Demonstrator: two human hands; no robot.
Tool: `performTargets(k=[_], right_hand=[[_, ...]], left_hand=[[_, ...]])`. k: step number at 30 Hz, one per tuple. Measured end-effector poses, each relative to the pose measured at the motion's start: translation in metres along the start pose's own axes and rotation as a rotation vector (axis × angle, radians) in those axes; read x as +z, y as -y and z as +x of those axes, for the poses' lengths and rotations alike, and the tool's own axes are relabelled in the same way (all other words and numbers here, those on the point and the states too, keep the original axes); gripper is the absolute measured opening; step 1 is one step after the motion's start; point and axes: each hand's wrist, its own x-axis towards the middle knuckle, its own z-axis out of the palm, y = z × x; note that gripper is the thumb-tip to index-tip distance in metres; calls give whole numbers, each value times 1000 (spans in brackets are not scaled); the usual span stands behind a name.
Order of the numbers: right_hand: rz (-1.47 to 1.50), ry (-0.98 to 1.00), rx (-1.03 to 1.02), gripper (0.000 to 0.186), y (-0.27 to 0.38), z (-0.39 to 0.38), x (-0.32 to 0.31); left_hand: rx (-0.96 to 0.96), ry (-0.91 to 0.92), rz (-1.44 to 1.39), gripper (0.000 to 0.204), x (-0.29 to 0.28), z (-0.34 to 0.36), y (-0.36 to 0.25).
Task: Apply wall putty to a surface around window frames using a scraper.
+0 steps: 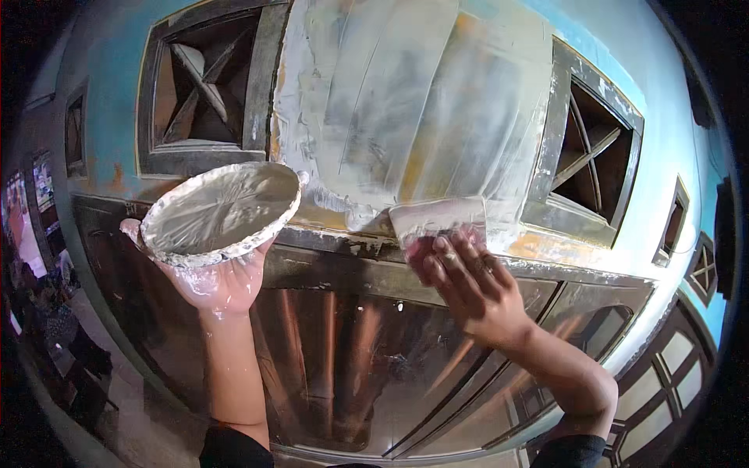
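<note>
My left hand (212, 287) holds up a round, shallow dish (295, 207) from beneath, with the thumb beside its rim. Pale grey putty (226, 209) fills the dish; wet smears of it coat the rim and my palm. To the right, my right hand (477, 287) grips a flat, pale putty spreader (441, 217), fingers pressed along its face. The spreader lies against the lower edge of a wall patch (437, 109) streaked with wet grey putty. A thick ridge of putty (351, 209) sits just left of the spreader. The thumb of my right hand is hidden.
Dark-framed vents with crossed slats flank the patch, one at left (207, 90) and another at right (593, 148). A wooden ledge (343, 234) runs below it, above dark glazed panels (335, 351). Blue wall (663, 78) surrounds the frames. A paned door (663, 382) stands at lower right.
</note>
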Motion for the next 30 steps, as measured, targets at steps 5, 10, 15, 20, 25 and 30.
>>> performTargets(k=[5,10,15,20,25,30], right_hand=[[60,-71,0,46,-17,31,-28],[-195,-496,4,39,-102,155,-12],[-248,-380,154,54,-130,227,-9],[-305,-444,89,40,-116,191,32],[-131,-127,24,51,-37,85,37],[58,-21,-19,51,-1,37,-1]], left_hand=[[61,-97,115,109,12,2,5],[169,-233,344,121,31,10,10],[124,-206,261,115,40,12,11],[198,-270,327,113,27,5,11],[55,-183,176,109,12,2,5],[24,-96,53,109,4,3,11]])
